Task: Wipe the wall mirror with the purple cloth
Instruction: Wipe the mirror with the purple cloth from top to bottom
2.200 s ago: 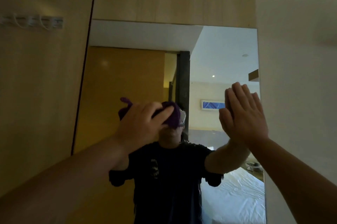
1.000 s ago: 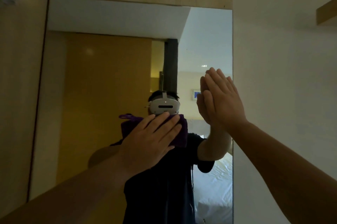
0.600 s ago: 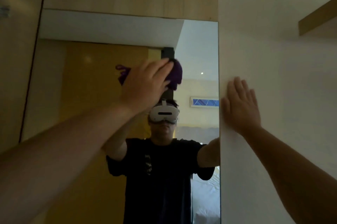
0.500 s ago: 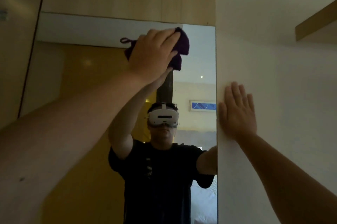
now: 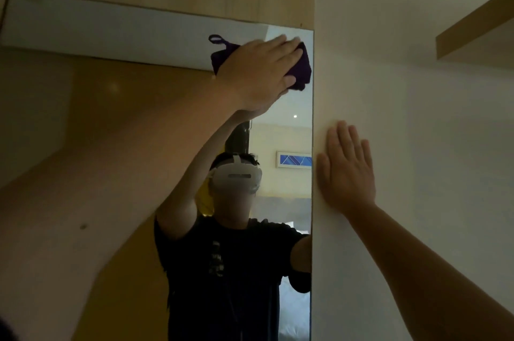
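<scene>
From my remote seat, the view is dim and warm-toned. At far left, the wall mirror runs past the frame's left and bottom edges, so I see only its top edge and right edge. The left forearm fills much of the lower left, blurred and close, hiding a wide band of glass. Following it up and right, the left hand presses the purple cloth flat against the mirror's upper right corner, the cloth touching the glass right beside the right edge. Its fingers lie nearly straight over the cloth, pointing right, so most of the cloth is covered; I see only its right end and a small loop sticking out up-left. The cloth's long axis runs roughly left to right. Below, the reflection shows a person in a dark shirt wearing a white headset. Further right, the right hand lies flat on the pale wall just beside the mirror's edge, fingers straight, pointing up, holding nothing. A wooden shelf is cut off at upper right.
</scene>
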A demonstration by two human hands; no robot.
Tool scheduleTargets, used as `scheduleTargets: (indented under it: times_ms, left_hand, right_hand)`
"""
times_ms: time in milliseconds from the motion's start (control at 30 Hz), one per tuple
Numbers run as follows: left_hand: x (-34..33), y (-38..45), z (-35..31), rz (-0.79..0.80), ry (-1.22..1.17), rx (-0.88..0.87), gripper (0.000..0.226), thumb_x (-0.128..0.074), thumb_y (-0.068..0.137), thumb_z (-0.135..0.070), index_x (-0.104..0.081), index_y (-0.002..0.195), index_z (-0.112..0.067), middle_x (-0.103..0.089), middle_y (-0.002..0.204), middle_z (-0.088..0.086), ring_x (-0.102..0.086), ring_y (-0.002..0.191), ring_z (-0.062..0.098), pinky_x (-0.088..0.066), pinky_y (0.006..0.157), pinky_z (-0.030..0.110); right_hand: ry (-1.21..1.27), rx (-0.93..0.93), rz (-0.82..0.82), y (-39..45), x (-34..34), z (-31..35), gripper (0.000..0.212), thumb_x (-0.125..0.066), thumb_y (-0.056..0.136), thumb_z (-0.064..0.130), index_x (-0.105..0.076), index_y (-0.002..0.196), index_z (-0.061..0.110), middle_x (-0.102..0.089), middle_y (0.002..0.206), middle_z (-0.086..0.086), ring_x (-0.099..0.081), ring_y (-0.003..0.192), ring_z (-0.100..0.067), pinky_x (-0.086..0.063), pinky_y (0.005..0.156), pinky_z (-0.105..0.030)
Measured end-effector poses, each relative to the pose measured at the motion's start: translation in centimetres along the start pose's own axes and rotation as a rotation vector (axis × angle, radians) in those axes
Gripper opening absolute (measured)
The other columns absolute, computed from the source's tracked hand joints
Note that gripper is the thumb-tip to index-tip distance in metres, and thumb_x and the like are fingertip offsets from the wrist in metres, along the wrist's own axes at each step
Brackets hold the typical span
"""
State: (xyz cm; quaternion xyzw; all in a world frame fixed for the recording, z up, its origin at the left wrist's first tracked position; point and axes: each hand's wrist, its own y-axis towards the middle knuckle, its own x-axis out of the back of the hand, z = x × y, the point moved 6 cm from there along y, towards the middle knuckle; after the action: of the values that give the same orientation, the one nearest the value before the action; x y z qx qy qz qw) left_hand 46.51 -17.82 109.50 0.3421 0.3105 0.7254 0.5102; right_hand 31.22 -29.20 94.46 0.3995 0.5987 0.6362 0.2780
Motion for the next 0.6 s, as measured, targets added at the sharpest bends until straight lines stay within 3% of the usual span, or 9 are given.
scheduleTargets:
  times_ms: [167, 267, 600]
  left_hand:
    - [-1.3, -7.2, -6.0, 0.022, 0.050, -0.182, 0.059, -0.029, 0.104, -0.045, -0.030, 0.153, -0.012, -0.028, 0.160, 0.007, -0.027, 0.147, 0.026, -0.027, 0.115, 0.044]
    - [-2.3, -12.1, -9.8, 0.068, 0.049, -0.264, 0.060, -0.028, 0.104, -0.045, -0.030, 0.152, -0.010, -0.029, 0.160, 0.009, -0.027, 0.147, 0.028, -0.027, 0.116, 0.046]
    - [-4.8, -23.8, -16.5, 0.119, -0.047, -0.294, 0.053, -0.036, 0.106, -0.042, -0.035, 0.151, -0.014, -0.032, 0.159, 0.008, -0.030, 0.145, 0.034, -0.028, 0.116, 0.050]
  right_hand:
    - [0.013, -0.009, -0.002, 0.0, 0.2, -0.1, 0.064, -0.017, 0.103, 0.044, -0.018, 0.156, 0.008, -0.012, 0.164, -0.011, -0.004, 0.152, -0.026, -0.002, 0.122, -0.043]
    - [0.021, -0.002, 0.007, 0.0, 0.5, 0.0, 0.062, -0.021, 0.104, 0.041, -0.016, 0.156, 0.009, -0.012, 0.164, -0.011, -0.004, 0.152, -0.026, -0.001, 0.121, -0.041]
    - [0.085, -0.067, 0.111, -0.6, 1.5, 0.3, 0.059, -0.024, 0.103, 0.039, -0.024, 0.155, 0.010, -0.014, 0.164, -0.010, -0.007, 0.152, -0.027, -0.005, 0.121, -0.042]
